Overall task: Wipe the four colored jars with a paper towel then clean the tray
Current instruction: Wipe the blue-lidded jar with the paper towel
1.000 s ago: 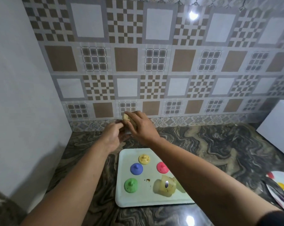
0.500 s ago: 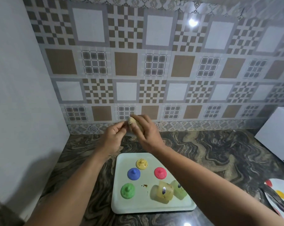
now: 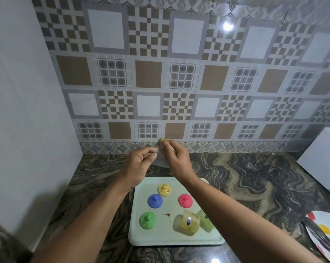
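My two hands meet above the counter, behind the white tray [image 3: 179, 241]. My right hand [image 3: 178, 158] grips a small yellowish jar [image 3: 161, 141], mostly hidden by its fingers. My left hand [image 3: 139, 165] pinches a pale paper towel [image 3: 159, 159] against the jar. On the tray sit a yellow lid [image 3: 164, 189], a blue lid [image 3: 155, 200], a pink lid [image 3: 185, 200] and a green lid [image 3: 147, 220]. A clear yellowish jar [image 3: 188, 223] and a greenish jar [image 3: 206, 221] lie on their sides at the tray's front right. A brown stain [image 3: 167, 215] marks the tray.
A white wall [image 3: 27, 111] closes the left side and a tiled backsplash [image 3: 179, 82] the back. A white box [image 3: 325, 158] stands at the right. A plate with coloured dots [image 3: 325, 230] lies at the front right on the marbled counter [image 3: 245, 177].
Both hands stay together on the jar and towel, with small finger shifts. The view has tilted, so the tray sits a little lower and further left.
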`<state>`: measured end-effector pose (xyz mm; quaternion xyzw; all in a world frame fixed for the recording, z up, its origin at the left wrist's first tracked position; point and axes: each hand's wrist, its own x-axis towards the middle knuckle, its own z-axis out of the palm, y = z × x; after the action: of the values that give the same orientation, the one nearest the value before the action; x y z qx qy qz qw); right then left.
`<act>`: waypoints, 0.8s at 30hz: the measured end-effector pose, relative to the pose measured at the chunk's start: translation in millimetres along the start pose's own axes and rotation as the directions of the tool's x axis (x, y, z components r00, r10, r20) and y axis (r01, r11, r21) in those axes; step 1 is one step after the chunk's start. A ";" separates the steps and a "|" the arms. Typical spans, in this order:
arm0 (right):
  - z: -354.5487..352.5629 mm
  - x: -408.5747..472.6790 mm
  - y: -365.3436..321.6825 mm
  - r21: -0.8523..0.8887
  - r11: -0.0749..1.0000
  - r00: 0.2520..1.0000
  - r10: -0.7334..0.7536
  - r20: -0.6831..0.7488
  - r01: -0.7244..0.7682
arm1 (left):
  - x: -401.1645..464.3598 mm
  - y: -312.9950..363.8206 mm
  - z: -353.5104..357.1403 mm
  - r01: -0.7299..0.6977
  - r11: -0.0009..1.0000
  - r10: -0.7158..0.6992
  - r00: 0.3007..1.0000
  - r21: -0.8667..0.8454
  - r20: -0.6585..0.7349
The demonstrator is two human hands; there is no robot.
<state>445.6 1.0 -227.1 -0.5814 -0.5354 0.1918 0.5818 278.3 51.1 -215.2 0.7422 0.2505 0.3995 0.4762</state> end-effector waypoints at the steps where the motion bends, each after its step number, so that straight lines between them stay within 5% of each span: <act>1: 0.9 4.4 -6.1 0.151 0.959 0.970 0.233 0.065 -0.240 | -2.0 0.0 -2.1 -0.031 0.998 0.030 0.999 0.059 0.009; 2: 0.7 9.0 -9.6 0.192 0.875 0.895 0.420 0.151 -0.443 | -2.5 -0.9 -4.0 -0.036 0.993 0.034 0.999 0.111 0.026; 4: -1.3 12.2 -10.4 0.068 0.864 0.859 0.481 0.177 -0.499 | -5.0 -4.4 -7.9 0.066 0.984 -0.076 0.995 0.163 0.061; 6: 0.7 4.0 -7.7 -0.092 0.971 0.969 0.231 0.089 -0.223 | -7.8 -4.5 -7.4 0.260 0.966 -0.260 0.963 0.012 0.064; 8: 3.6 -9.4 -3.8 -0.193 0.978 0.996 -0.072 0.048 0.080 | -9.6 0.5 -3.8 0.341 0.923 -0.339 0.940 -0.177 0.044; 11: 12.2 -22.0 2.6 -0.203 0.950 0.970 -0.243 0.004 0.239 | -12.5 8.4 -3.5 0.172 0.982 -0.174 0.985 -0.080 -0.011; 13: 14.1 -18.4 -5.2 0.071 0.996 0.999 0.051 0.014 -0.052 | -16.9 12.7 -6.4 0.001 0.997 -0.002 1.000 0.072 0.018; 15: 8.6 -7.7 -16.7 0.261 0.770 0.807 0.508 0.301 -0.582 | -19.9 8.6 -9.3 -0.094 0.977 0.088 0.995 0.193 0.042; 16: 3.0 -5.2 -20.7 0.234 0.666 0.694 0.597 0.402 -0.708 | -21.5 4.1 -10.3 -0.115 0.957 0.106 0.993 0.265 0.046; 17: -1.6 -2.2 -21.0 0.191 0.653 0.665 0.626 0.408 -0.733 | -23.4 0.4 -10.1 -0.110 0.931 0.105 0.994 0.349 0.032; 20: -0.4 4.4 -17.7 0.128 0.884 0.892 0.438 0.111 -0.450 | -21.6 -6.5 -3.5 -0.001 0.908 0.063 0.989 0.418 -0.134; 24: 20.1 -0.6 -21.2 0.038 0.993 0.991 0.111 -0.070 -0.109 | -15.1 -5.0 7.3 0.237 0.971 -0.239 0.936 -0.038 -0.258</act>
<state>419.9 4.7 -213.7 -0.6065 -0.4777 0.2117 0.5993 276.1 38.2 -226.8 0.6458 0.3976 0.4339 0.4865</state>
